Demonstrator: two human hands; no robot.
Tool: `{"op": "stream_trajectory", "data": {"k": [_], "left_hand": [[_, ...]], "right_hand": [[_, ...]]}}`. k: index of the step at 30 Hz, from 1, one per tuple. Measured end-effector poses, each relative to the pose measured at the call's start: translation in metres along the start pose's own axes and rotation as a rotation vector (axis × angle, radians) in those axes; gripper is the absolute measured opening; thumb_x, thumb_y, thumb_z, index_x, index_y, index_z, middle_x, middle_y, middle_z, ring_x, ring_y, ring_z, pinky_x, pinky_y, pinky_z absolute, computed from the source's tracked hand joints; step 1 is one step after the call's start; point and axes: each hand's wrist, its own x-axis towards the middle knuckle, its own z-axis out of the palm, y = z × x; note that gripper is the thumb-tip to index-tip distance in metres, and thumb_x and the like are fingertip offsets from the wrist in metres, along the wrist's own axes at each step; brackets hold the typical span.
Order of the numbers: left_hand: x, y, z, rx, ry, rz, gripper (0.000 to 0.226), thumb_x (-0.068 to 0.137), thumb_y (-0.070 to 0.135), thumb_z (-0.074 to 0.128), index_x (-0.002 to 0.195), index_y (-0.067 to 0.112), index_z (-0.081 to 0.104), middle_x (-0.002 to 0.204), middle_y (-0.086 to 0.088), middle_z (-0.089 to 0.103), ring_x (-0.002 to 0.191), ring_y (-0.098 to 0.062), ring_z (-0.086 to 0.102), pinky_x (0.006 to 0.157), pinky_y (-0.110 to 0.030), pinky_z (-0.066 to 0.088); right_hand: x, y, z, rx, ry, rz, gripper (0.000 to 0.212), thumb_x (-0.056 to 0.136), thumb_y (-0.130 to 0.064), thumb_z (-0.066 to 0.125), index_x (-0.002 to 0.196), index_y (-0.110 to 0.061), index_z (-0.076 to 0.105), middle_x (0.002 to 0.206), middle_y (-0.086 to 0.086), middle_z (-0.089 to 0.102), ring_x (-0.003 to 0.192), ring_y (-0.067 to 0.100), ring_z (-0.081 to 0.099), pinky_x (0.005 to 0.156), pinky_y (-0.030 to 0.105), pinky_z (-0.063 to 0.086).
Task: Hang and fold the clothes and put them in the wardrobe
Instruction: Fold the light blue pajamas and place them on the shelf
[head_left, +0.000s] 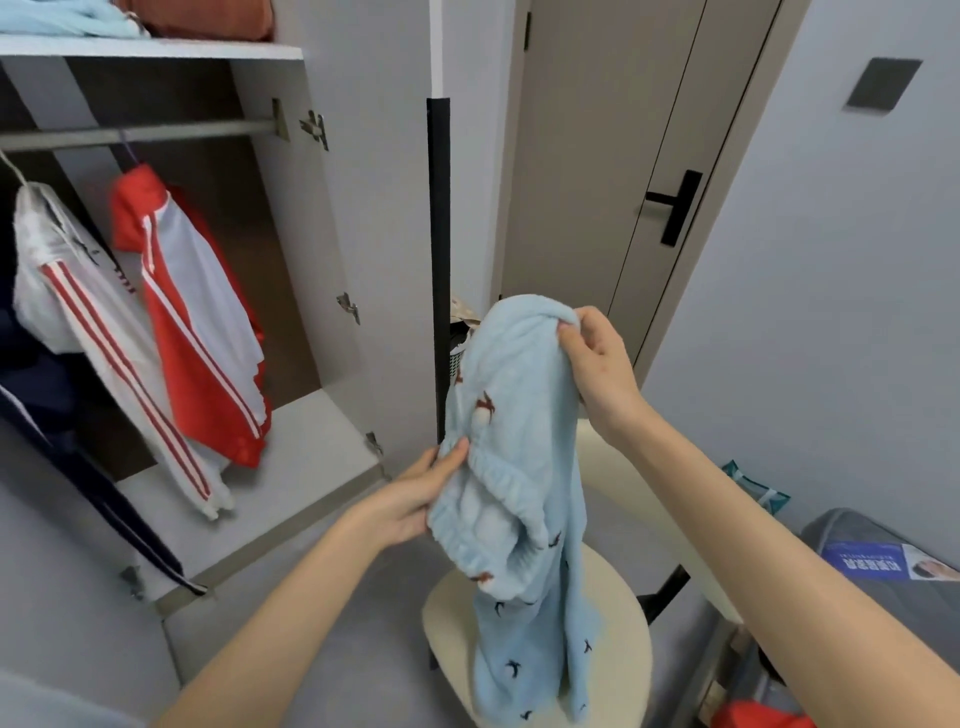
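At lower centre, the pale blue garment (524, 410) hangs onto the chair (626, 649), the right hand (597, 364) pinching its top, the left hand (421, 493) gripping its elastic band (501, 470). Such uneven holds may let the plush fabric twist, folding crooked.

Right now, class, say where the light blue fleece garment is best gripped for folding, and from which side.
Take the garment by its elastic waistband from both sides, as the left hand does: that gathered edge is firm, and the rest hangs down to the chair seat.
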Motion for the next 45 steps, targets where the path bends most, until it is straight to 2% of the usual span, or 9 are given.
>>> {"op": "stream_trajectory", "data": {"k": [4,8,18,21,25,28,33,40,45], "left_hand": [[-0.023,0.028,-0.012,0.16,0.069,0.035,0.059,0.07,0.046,0.075,0.12,0.017,0.062,0.116,-0.007,0.07,0.106,-0.021,0.067,0.085,-0.033,0.056],[-0.047,0.065,-0.028,0.06,0.192,0.182,0.059,0.071,0.036,0.078,0.12,0.008,0.064,0.11,-0.014,0.071,0.102,-0.028,0.068,0.088,-0.039,0.055],[-0.102,0.119,-0.058,-0.198,0.543,0.342,0.051,0.088,0.033,0.068,0.125,0.0,0.057,0.123,-0.019,0.061,0.114,-0.03,0.06,0.105,-0.045,0.044],[-0.121,0.128,-0.062,-0.163,0.515,0.355,0.053,0.084,0.037,0.07,0.122,0.001,0.06,0.119,-0.018,0.064,0.11,-0.028,0.063,0.103,-0.043,0.046],[-0.158,0.135,-0.09,0.023,0.457,0.462,0.024,0.088,0.032,0.069,0.094,0.01,0.078,0.105,-0.012,0.073,0.099,-0.02,0.07,0.082,-0.028,0.056],[-0.185,0.129,-0.111,0.19,0.346,0.545,0.031,0.08,0.035,0.075,0.105,0.018,0.072,0.108,0.0,0.073,0.104,-0.013,0.067,0.08,-0.022,0.055],[-0.199,0.093,-0.145,0.871,0.626,0.625,0.078,0.07,0.023,0.086,0.132,0.038,0.042,0.119,0.031,0.05,0.11,0.008,0.052,0.085,-0.004,0.041],[-0.212,0.042,-0.196,1.227,0.906,0.326,0.033,0.09,0.04,0.062,0.115,0.026,0.046,0.084,0.018,0.058,0.069,0.002,0.055,0.053,-0.015,0.037],[-0.23,0.045,-0.218,1.506,1.231,0.156,0.022,0.099,0.031,0.043,0.115,0.015,0.042,0.102,-0.002,0.064,0.092,-0.025,0.06,0.066,-0.033,0.03]], "right_hand": [[0.008,-0.002,0.017,-0.069,0.03,0.049,0.021,0.099,-0.029,0.051,0.094,-0.009,0.055,0.088,-0.001,0.051,0.076,0.01,0.045,0.065,0.021,0.038],[-0.002,0.008,0.045,-0.149,-0.235,0.235,0.027,0.098,-0.027,0.053,0.121,-0.013,0.052,0.119,-0.003,0.057,0.103,0.013,0.055,0.082,0.027,0.044],[-0.108,0.002,0.147,-0.117,-0.831,0.026,0.123,0.071,-0.043,0.083,0.149,-0.044,-0.013,0.146,-0.037,0.016,0.132,-0.019,0.026,0.103,0.011,0.035],[-0.118,0.006,0.172,-0.103,-0.605,-0.033,0.07,0.085,-0.018,0.067,0.138,-0.036,0.025,0.123,-0.021,0.054,0.101,-0.009,0.056,0.078,0.015,0.047],[-0.09,-0.011,0.18,-0.183,-0.342,-0.151,0.004,0.092,-0.014,0.055,0.094,-0.013,0.059,0.081,-0.003,0.061,0.07,0.004,0.052,0.059,0.02,0.039],[-0.055,-0.047,0.179,-0.131,-0.225,-0.23,0.009,0.089,-0.016,0.06,0.082,-0.022,0.056,0.075,-0.012,0.058,0.062,-0.005,0.049,0.054,0.01,0.038],[-0.022,-0.093,0.207,-0.132,-0.399,-0.371,0.023,0.086,-0.007,0.056,0.099,-0.026,0.052,0.095,-0.016,0.061,0.08,-0.012,0.055,0.067,0.007,0.044],[-0.004,-0.123,0.248,-0.056,-0.493,-0.527,0.032,0.08,0.004,0.048,0.098,-0.023,0.052,0.085,-0.019,0.06,0.08,0.005,0.058,0.07,0.025,0.047],[0.009,-0.14,0.268,-0.034,-0.511,-0.648,0.042,0.075,0.009,0.043,0.092,-0.027,0.053,0.086,-0.016,0.061,0.08,0.007,0.056,0.07,0.017,0.044]]}}
